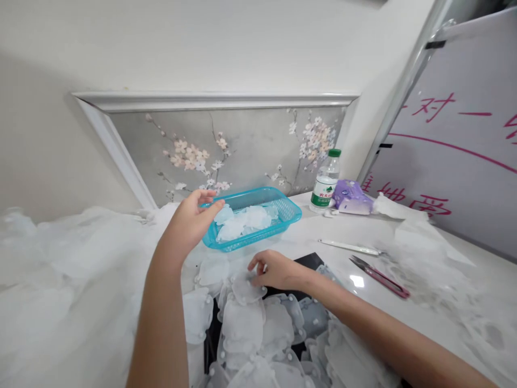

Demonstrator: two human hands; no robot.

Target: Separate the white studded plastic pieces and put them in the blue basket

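Note:
My left hand (pixel 189 221) reaches over the left end of a turquoise plastic basket (pixel 258 237), its fingers loosely extended and apart. Several frosted, translucent pieces (pixel 244 222) lie inside the basket. In front of it my right hand (pixel 274 269) has thumb and fingers curled at the upper edge of a thin frosted piece with small rounded tabs (pixel 245 291), seemingly pinching it. Below the hands, more such pieces (pixel 242 326) overlap in a heap on a black surface (pixel 309 261).
Behind on the right stand a water bottle (pixel 324 183) and a purple tissue pack (pixel 352 197). A white pen-like tool (pixel 349 247) and pink-handled thread snips (pixel 380 277) lie right of the heap. Filmy white material (pixel 72 280) covers the left side; more (pixel 436 258) lies right.

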